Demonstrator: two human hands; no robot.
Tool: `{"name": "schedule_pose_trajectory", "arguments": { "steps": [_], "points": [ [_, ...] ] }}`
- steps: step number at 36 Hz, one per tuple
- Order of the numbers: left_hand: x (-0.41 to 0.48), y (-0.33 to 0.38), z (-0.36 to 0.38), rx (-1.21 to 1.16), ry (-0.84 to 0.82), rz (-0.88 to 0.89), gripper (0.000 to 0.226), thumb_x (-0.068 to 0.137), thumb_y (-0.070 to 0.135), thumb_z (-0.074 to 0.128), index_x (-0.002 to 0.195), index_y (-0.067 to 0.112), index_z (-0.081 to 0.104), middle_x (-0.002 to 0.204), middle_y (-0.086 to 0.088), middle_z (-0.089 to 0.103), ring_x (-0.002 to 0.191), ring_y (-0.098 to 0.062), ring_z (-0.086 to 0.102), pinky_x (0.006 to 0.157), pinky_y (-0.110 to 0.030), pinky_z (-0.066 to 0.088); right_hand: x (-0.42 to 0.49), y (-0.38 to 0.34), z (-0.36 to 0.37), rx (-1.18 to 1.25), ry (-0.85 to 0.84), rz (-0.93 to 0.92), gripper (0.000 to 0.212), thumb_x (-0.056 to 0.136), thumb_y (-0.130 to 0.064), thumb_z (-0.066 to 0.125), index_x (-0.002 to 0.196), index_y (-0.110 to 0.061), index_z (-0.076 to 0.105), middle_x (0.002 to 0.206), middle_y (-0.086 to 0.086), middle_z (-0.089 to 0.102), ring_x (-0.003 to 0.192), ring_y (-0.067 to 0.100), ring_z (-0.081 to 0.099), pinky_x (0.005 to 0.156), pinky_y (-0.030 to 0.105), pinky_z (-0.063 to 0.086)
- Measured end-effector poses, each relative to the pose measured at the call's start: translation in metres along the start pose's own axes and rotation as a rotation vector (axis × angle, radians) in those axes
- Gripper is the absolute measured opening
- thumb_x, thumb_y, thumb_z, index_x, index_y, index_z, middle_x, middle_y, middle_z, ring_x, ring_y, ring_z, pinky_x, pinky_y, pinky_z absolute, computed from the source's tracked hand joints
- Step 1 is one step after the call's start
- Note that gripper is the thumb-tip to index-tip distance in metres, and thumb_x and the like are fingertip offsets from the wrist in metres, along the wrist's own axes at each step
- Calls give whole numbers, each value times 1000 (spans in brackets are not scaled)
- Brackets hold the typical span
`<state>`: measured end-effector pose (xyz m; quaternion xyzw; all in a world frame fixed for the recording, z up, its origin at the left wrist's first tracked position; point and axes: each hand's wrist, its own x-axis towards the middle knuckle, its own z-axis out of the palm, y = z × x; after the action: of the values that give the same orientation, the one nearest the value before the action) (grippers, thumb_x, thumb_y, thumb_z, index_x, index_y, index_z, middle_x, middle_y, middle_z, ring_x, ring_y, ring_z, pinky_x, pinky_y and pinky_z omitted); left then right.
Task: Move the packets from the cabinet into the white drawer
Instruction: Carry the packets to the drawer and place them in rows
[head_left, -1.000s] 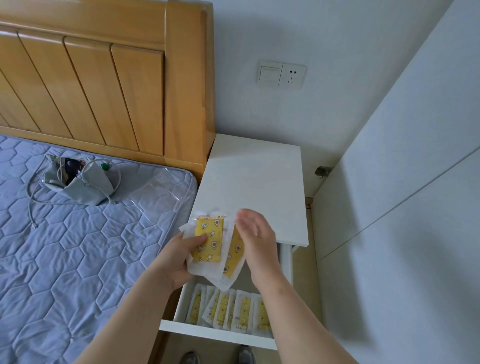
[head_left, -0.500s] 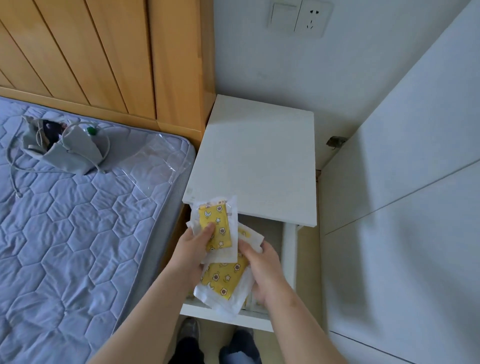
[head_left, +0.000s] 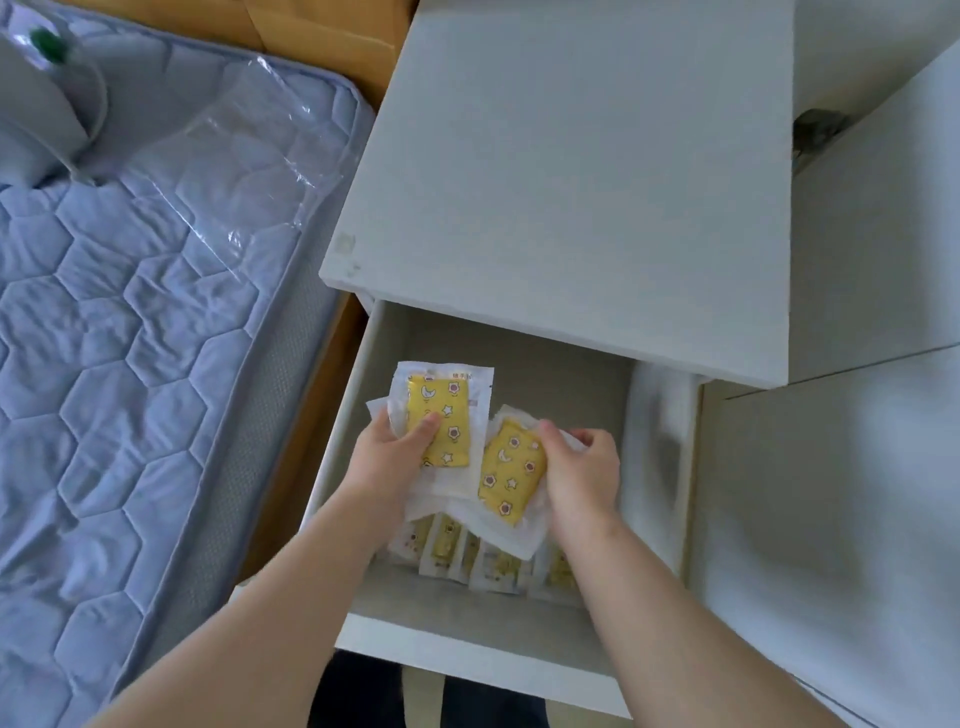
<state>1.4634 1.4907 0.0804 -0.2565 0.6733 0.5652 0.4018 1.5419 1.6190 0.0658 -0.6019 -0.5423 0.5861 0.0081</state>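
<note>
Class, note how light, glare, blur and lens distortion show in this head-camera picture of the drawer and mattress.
Head view: soft daylight; the nightstand top shades the back of the white drawer; glare streaks the clear plastic on the mattress; the wide-angle lens skews furniture edges; slight overall softness, yet the star print on the left hand's packet is legible.

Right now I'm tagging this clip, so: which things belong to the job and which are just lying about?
Job: left hand, gripping left packets; right hand, gripping right packet; stored packets; drawer.
Lying about: mattress; grey pouch; plastic wrap.
</note>
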Motion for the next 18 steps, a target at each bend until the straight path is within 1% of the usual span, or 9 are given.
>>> {"name": "schedule_pose_trajectory", "arguments": {
  "steps": [2, 3, 5, 8, 11, 13, 15, 16, 18],
  "points": [
    [20, -4, -1, 44, 2, -3, 11, 88, 26, 63, 97, 28, 58, 97, -3, 71, 87, -25, 70, 83, -50, 55, 20, 5, 11, 32, -35, 5, 37, 86, -27, 67, 115, -14, 48, 104, 4, 58, 89, 18, 60, 75, 33, 53],
    [30, -5, 0, 68, 1, -3, 14, 87, 26, 64, 99, 27, 58, 95, -2, 71, 86, -23, 70, 83, -49, 56, 29, 8, 17, 75, -71, 21, 38, 85, -25, 68, 116, -17, 47, 110, 5, 58, 96, 22, 62, 85, 41, 53],
    [47, -6, 3, 108, 1, -11, 23, 84, 26, 67, 105, 24, 55, 93, 0, 70, 82, -21, 70, 79, -45, 57, 43, 10, 28, 219, -159, 81, 43, 84, -15, 69, 119, -18, 46, 110, 6, 61, 100, 24, 63, 92, 48, 51],
    [71, -5, 8, 121, 4, -26, 45, 79, 22, 72, 116, 27, 47, 98, -1, 67, 82, -20, 69, 76, -43, 58, 65, 15, 45, 286, -271, 110, 41, 81, -8, 71, 118, -12, 54, 107, 9, 68, 94, 25, 68, 85, 48, 55],
    [94, -4, 15, 173, -14, 34, 62, 75, 15, 76, 127, 28, 45, 110, -3, 63, 95, -24, 66, 84, -47, 55, 83, 15, 59, 267, -327, 103, 33, 82, -6, 70, 110, -18, 57, 98, 4, 69, 84, 19, 69, 70, 37, 58],
    [108, -3, 19, 237, -22, 81, 60, 75, 12, 77, 126, 25, 48, 114, -3, 62, 102, -25, 62, 88, -47, 53, 96, 13, 66, 233, -328, 84, 32, 82, -4, 70, 106, -20, 57, 97, 2, 68, 82, 17, 67, 69, 35, 57],
    [122, -2, 22, 290, -27, 124, 61, 75, 10, 77, 128, 21, 50, 116, -3, 63, 104, -25, 61, 90, -45, 52, 106, 11, 70, 177, -303, 60, 31, 81, -4, 70, 106, -19, 58, 93, 0, 67, 76, 13, 65, 65, 30, 55],
    [129, -1, 22, 305, -29, 141, 60, 76, 10, 76, 130, 20, 50, 116, -3, 62, 104, -24, 61, 88, -42, 52, 111, 10, 72, 144, -286, 47, 31, 81, -5, 71, 107, -17, 58, 93, -1, 67, 74, 11, 64, 62, 26, 54],
    [139, 0, 22, 307, -38, 180, 47, 86, 12, 66, 130, 19, 50, 114, -3, 61, 98, -22, 61, 78, -35, 53, 121, 9, 72, 96, -245, 29, 32, 82, -6, 70, 111, -14, 60, 98, 0, 67, 73, 11, 62, 57, 18, 50]
  ]
}}
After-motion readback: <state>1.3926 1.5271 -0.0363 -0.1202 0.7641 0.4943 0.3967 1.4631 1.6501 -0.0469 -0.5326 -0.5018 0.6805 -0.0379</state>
